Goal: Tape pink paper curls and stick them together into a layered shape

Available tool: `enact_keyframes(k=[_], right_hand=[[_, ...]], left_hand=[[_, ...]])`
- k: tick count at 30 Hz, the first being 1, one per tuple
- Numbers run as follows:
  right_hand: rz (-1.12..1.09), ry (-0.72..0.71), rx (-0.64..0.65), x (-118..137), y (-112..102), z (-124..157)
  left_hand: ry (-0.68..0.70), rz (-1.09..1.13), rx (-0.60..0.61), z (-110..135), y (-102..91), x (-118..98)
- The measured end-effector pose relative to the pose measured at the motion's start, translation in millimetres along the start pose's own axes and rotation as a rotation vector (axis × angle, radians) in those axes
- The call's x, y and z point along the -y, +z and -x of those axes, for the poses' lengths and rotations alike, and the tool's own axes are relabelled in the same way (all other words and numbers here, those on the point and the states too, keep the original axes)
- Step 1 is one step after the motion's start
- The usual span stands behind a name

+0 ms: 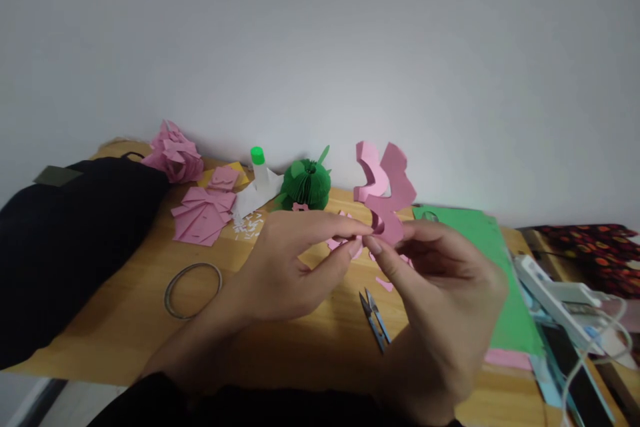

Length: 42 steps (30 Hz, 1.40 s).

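A curved, wavy-edged cut-out of pink paper (pixel 397 177) stands up above my fingertips, over the middle of the table. My right hand (pixel 445 287) pinches its lower end between thumb and fingers. From the other side my left hand (pixel 295 263) pinches the tip of the same piece, thumb and index finger pressed together. Below the hands lie small thread snips (pixel 374 320) with their blades apart, and a pink paper scrap (pixel 385 284). More pink cut-outs (pixel 340 245) on the table are partly hidden behind my fingers.
A green folded-paper ball (pixel 306 185) and a green-capped glue stick (pixel 258 163) stand near the wall. Folded pink papers (pixel 204 215), a ring (pixel 193 265) and a black cloth item (pixel 75 233) are left. Green sheets (pixel 505 280) and a power strip (pixel 550 297) lie right.
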State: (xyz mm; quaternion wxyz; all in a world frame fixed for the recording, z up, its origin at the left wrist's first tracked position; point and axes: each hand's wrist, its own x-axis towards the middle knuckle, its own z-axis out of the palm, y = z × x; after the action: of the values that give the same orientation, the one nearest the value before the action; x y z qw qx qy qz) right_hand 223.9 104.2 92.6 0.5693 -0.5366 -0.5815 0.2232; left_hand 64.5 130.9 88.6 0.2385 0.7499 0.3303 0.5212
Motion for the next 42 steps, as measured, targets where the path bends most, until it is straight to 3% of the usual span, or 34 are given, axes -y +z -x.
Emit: enact_keyframes(k=[9, 18, 30, 35, 42], right_hand=[[-0.028, 0.017, 0.016, -2.4, -0.3, 0.6], [-0.233, -0.026, 0.074, -10.5, -2.7, -10.0], [-0.305, -0.059, 0.068, -14.5, 1.9, -6.5], [-0.303, -0.071, 0.087, -13.4, 2.9, -6.7], [-0.341, -0.062, 0.053, -17.8, 6.4, -5.2]], left_hand=[[-0.007, -0.014, -0.015, 1.5, 2.9, 3.2], [-0.082, 0.048, 0.004, -0.8, 2.2, 4.2], [-0.513, 0.49, 0.053, -0.7, 5.4, 4.8], [-0.575, 0.628, 0.111, -3.3, 7.5, 7.9], [-0.567, 0.424, 0.049, -0.3, 11.2, 2.6]])
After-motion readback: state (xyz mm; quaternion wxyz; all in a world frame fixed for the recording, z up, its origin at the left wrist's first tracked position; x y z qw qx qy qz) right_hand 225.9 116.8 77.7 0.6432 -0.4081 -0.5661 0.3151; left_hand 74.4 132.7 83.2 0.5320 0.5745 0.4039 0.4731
